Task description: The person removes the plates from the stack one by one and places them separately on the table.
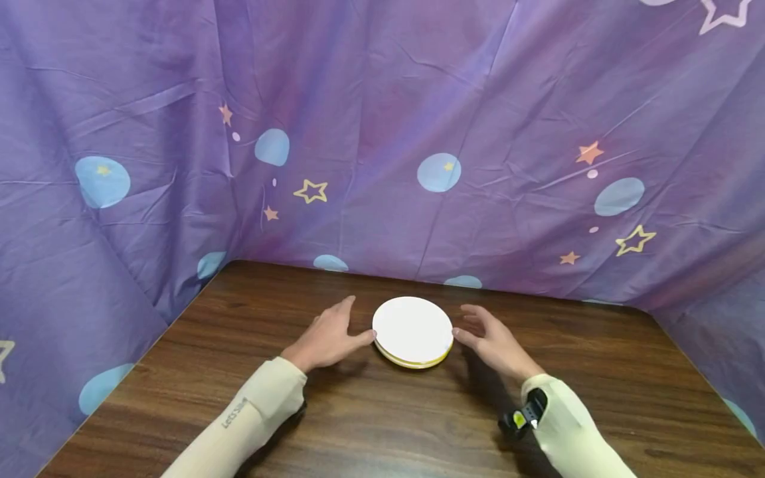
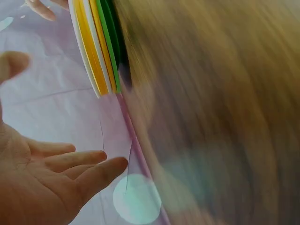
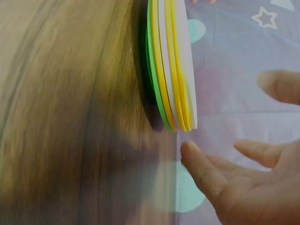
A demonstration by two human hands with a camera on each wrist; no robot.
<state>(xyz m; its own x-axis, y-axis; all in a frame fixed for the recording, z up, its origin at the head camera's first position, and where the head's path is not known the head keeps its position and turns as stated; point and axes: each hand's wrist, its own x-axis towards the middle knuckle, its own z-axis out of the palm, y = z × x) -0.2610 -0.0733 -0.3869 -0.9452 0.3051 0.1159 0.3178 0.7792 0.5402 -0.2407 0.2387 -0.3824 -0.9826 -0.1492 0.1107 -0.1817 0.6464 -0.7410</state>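
A stack of thin round discs [image 1: 412, 328] lies flat on the wooden table, its top disc plain white. Seen edge-on in the left wrist view, the stack [image 2: 97, 47] shows white, yellow and green layers, with green lowest. My left hand [image 1: 329, 337] is spread at the stack's left side, thumb by the rim. On the opposite side, my right hand [image 1: 495, 342] has its thumb close to the rim and its fingers loosely bent. Both wrist views show a gap between the fingers and the discs; neither hand grips anything.
The brown wood-grain table [image 1: 382, 425] reaches back to a purple curtain [image 1: 382, 133] printed with stars and blue spots, which also hangs along both sides. A black strapped device [image 1: 526, 415] sits on the right wrist, over a pale sleeve [image 1: 574, 425].
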